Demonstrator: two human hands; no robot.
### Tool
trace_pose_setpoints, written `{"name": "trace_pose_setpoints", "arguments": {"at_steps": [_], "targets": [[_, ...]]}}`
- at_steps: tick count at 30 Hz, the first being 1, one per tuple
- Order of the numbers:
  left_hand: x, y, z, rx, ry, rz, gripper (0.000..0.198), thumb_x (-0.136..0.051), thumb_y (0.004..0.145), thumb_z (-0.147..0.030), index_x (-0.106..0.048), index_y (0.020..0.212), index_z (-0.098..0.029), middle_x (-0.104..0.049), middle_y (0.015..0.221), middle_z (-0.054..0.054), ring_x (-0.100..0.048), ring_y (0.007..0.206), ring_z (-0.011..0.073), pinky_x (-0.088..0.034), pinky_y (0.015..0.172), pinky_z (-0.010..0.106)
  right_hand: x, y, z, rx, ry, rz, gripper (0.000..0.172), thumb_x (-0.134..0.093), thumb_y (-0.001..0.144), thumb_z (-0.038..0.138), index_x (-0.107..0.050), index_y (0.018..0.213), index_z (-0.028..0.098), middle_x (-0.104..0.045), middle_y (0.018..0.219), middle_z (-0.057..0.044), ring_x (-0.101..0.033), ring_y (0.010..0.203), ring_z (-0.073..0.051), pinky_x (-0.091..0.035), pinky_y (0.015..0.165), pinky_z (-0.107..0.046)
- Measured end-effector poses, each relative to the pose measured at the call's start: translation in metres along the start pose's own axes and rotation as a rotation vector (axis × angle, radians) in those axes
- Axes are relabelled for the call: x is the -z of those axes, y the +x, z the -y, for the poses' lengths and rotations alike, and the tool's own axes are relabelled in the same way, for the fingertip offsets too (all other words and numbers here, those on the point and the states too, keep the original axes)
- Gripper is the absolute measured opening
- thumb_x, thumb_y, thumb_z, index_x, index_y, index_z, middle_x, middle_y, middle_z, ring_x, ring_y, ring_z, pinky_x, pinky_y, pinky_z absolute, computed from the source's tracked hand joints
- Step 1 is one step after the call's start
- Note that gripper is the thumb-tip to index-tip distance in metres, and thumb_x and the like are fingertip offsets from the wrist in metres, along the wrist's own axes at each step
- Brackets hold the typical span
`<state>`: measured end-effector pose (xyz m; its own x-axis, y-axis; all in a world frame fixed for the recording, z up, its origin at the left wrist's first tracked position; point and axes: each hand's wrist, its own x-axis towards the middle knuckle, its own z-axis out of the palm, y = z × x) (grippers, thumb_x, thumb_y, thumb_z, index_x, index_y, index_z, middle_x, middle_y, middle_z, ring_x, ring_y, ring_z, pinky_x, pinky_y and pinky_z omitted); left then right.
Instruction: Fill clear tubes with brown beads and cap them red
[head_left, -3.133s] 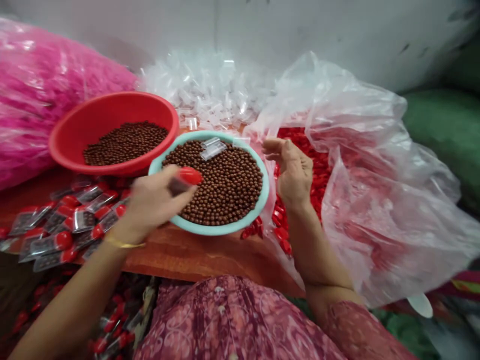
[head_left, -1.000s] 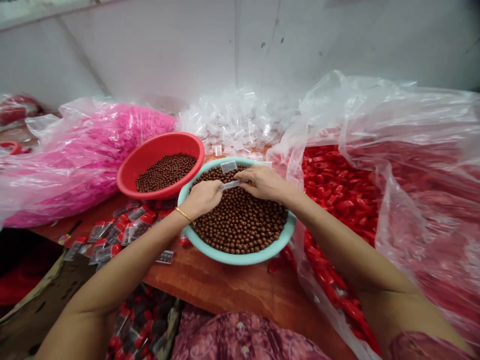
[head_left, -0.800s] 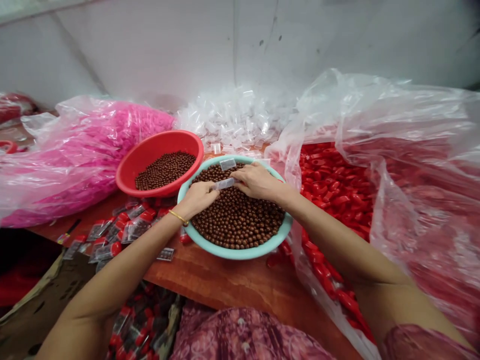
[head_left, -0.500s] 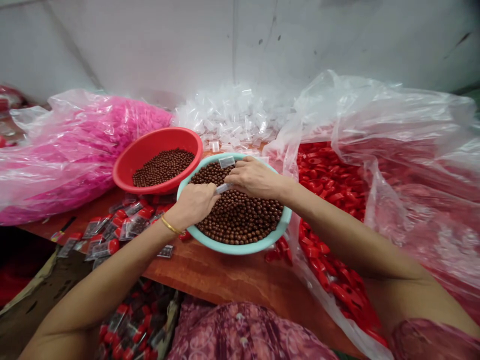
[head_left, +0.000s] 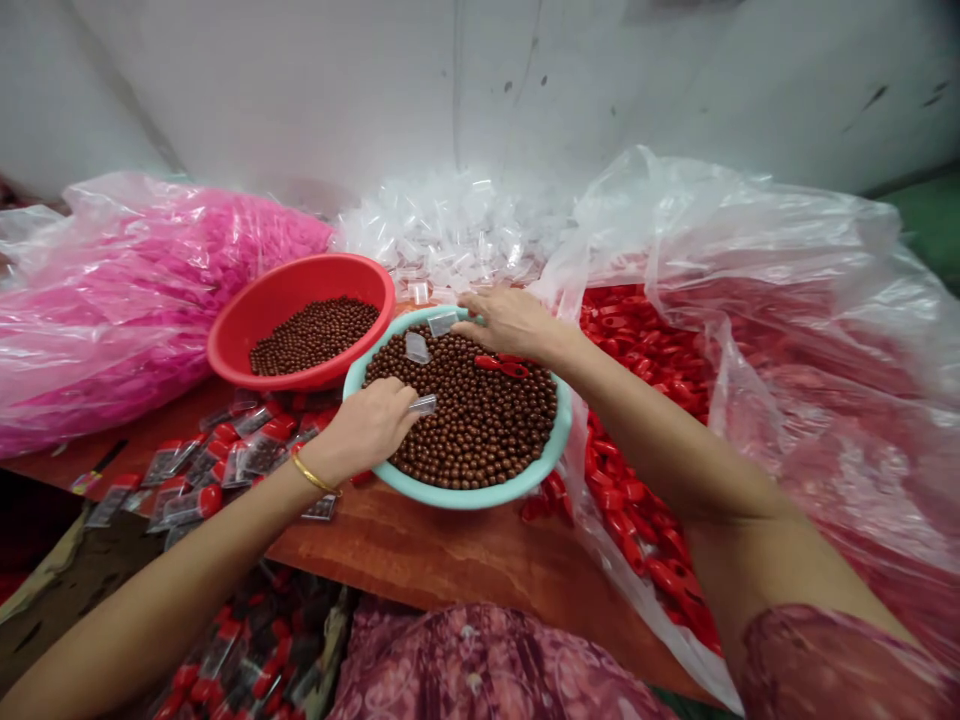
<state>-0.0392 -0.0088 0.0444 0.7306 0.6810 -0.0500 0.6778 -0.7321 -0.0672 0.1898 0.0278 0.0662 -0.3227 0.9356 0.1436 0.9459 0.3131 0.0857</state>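
In front of me is a light-blue basin [head_left: 457, 497] full of small round brown balls [head_left: 480, 430]. My left hand [head_left: 373, 425] is closed around a small clear plastic case [head_left: 423, 405] over the basin's left side; its tip sticks out past the fingers. My right hand [head_left: 506, 322] hovers at the far rim, thumb and fingers apart, with nothing seen in it. Near its fingertips a clear plastic piece [head_left: 442, 323] lies by the rim. Another clear piece [head_left: 417, 348] rests on the balls, as does a red plastic part [head_left: 502, 366] below my right hand.
Behind on the left stands a red basin [head_left: 225, 340] of brown balls, beside a bag of pink parts [head_left: 150, 290]. Clear pieces [head_left: 465, 225] are heaped at the back. Red parts [head_left: 637, 350] fill a bag on the right. Red-capped cases [head_left: 247, 445] lie on the wooden table [head_left: 435, 550].
My hands have parted: the left moved slightly toward me with the clear case, the right opened and moved to the far rim. A red part and another clear piece now show on the balls.
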Motion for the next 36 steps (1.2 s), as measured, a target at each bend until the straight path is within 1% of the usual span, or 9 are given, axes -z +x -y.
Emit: {"name": "trace_pose_setpoints", "arguments": {"at_steps": [3, 8, 14, 20, 23, 25, 29, 32, 36], "targets": [[0.0, 0.007, 0.004, -0.015, 0.09, 0.039, 0.026, -0.036, 0.092, -0.02, -0.06, 0.084, -0.012, -0.062, 0.091, 0.012, -0.06, 0.089, 0.0239, -0.048, 0.077, 0.035, 0.0, -0.03, 0.0, -0.049, -0.05, 0.098, 0.042, -0.04, 0.091, 0.047, -0.067, 0.091, 0.015, -0.071, 0.091, -0.013, -0.065, 0.086, -0.027, -0.038, 0.064, -0.031], [-0.011, 0.031, -0.008, -0.123, 0.116, 0.163, 0.031, -0.031, 0.089, -0.009, -0.063, 0.088, -0.009, -0.065, 0.092, 0.015, -0.062, 0.088, 0.0271, -0.048, 0.072, 0.038, -0.016, -0.063, 0.003, -0.169, -0.096, 0.213, 0.031, -0.046, 0.089, 0.035, -0.064, 0.097, 0.012, -0.068, 0.098, -0.016, -0.064, 0.09, -0.028, -0.039, 0.063, -0.031], [-0.026, 0.062, -0.022, -0.049, -0.048, 0.21, 0.028, -0.037, 0.084, -0.007, -0.063, 0.093, -0.006, -0.067, 0.094, 0.018, -0.064, 0.094, 0.0284, -0.047, 0.078, 0.037, -0.036, -0.065, 0.009, -0.204, 0.044, 0.118, 0.027, -0.041, 0.09, 0.029, -0.061, 0.096, 0.012, -0.069, 0.096, -0.014, -0.064, 0.09, -0.026, -0.042, 0.068, -0.031], [-0.043, 0.076, -0.011, 0.165, -0.619, 0.147, 0.006, -0.055, 0.075, -0.012, -0.06, 0.071, -0.013, -0.066, 0.077, 0.007, -0.063, 0.082, 0.0224, -0.047, 0.075, 0.031, -0.045, -0.08, 0.008, -0.378, 0.314, -0.209, 0.027, -0.05, 0.085, 0.034, -0.063, 0.1, 0.017, -0.071, 0.087, -0.007, -0.064, 0.072, -0.021, -0.044, 0.063, -0.03], [-0.048, 0.08, -0.012, 0.169, -0.743, 0.158, 0.007, -0.054, 0.077, -0.014, -0.06, 0.08, -0.012, -0.066, 0.078, 0.003, -0.062, 0.075, 0.0154, -0.047, 0.07, 0.025, -0.046, -0.092, 0.004, -0.35, 0.351, -0.423, 0.023, -0.054, 0.081, 0.033, -0.066, 0.094, 0.017, -0.068, 0.081, -0.007, -0.062, 0.069, -0.019, -0.046, 0.063, -0.029], [-0.049, 0.08, -0.012, 0.15, -0.981, 0.153, 0.011, -0.055, 0.077, -0.013, -0.058, 0.087, -0.011, -0.067, 0.084, 0.002, -0.061, 0.076, 0.0116, -0.047, 0.073, 0.023, -0.045, -0.1, 0.002, -0.304, 0.362, -0.502, 0.02, -0.056, 0.08, 0.032, -0.066, 0.09, 0.017, -0.065, 0.077, -0.006, -0.061, 0.068, -0.018, -0.047, 0.064, -0.029], [-0.048, 0.073, -0.008, 0.097, -1.658, 0.08, 0.021, -0.065, 0.069, -0.012, -0.057, 0.088, -0.011, -0.065, 0.089, 0.002, -0.059, 0.08, 0.0089, -0.045, 0.083, 0.026, -0.051, -0.112, 0.0, -0.216, 0.332, -0.459, 0.017, -0.059, 0.081, 0.032, -0.066, 0.09, 0.02, -0.063, 0.076, -0.004, -0.059, 0.067, -0.017, -0.047, 0.06, -0.028], [-0.047, 0.064, -0.006, 0.055, -1.857, 0.031, 0.032, -0.073, 0.063, -0.013, -0.059, 0.092, -0.012, -0.065, 0.092, 0.002, -0.058, 0.085, 0.0096, -0.042, 0.091, 0.029, -0.064, -0.111, 0.0, -0.118, 0.31, -0.419, 0.017, -0.059, 0.082, 0.032, -0.067, 0.092, 0.021, -0.064, 0.084, -0.006, -0.06, 0.075, -0.019, -0.048, 0.065, -0.03], [-0.042, 0.051, -0.009, 0.031, -2.0, 0.033, 0.039, -0.078, 0.062, -0.017, -0.061, 0.097, -0.014, -0.065, 0.095, 0.003, -0.059, 0.088, 0.0113, -0.042, 0.094, 0.032, -0.074, -0.101, -0.002, -0.051, 0.391, -0.507, 0.019, -0.06, 0.082, 0.035, -0.066, 0.088, 0.019, -0.066, 0.095, -0.011, -0.06, 0.091, -0.025, -0.048, 0.082, -0.041]]}}
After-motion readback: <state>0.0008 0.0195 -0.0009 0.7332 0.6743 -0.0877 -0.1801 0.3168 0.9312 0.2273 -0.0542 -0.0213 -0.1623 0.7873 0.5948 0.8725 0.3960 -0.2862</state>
